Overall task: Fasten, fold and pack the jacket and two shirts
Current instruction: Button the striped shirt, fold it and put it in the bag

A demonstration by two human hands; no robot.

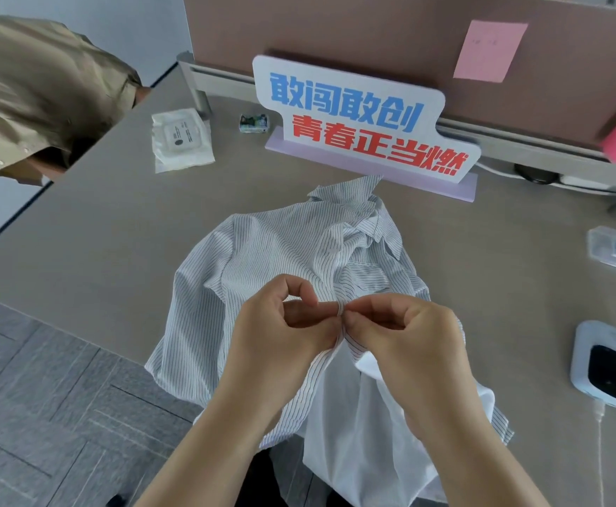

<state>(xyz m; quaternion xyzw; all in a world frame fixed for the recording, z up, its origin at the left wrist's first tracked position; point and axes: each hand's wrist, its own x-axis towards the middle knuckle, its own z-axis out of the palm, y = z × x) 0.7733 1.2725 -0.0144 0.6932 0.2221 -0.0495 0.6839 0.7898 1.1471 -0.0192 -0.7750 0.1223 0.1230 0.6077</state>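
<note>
A white shirt with thin dark stripes (273,243) lies on the grey desk (98,221), collar toward the far side, its lower part hanging over the near edge. My left hand (281,323) and my right hand (405,327) meet at the shirt's front placket, each pinching one edge of the fabric between thumb and fingertips. A plain white garment (365,426) hangs below the hands at the desk's near edge. A khaki jacket (39,93) is draped over something at the far left, off the desk.
A standing sign with blue and red characters (361,118) is behind the shirt. A white wipes packet (180,139) and a small box (253,123) lie at the back left. A clear plastic case (615,248) and a white device with a cable (608,364) are on the right.
</note>
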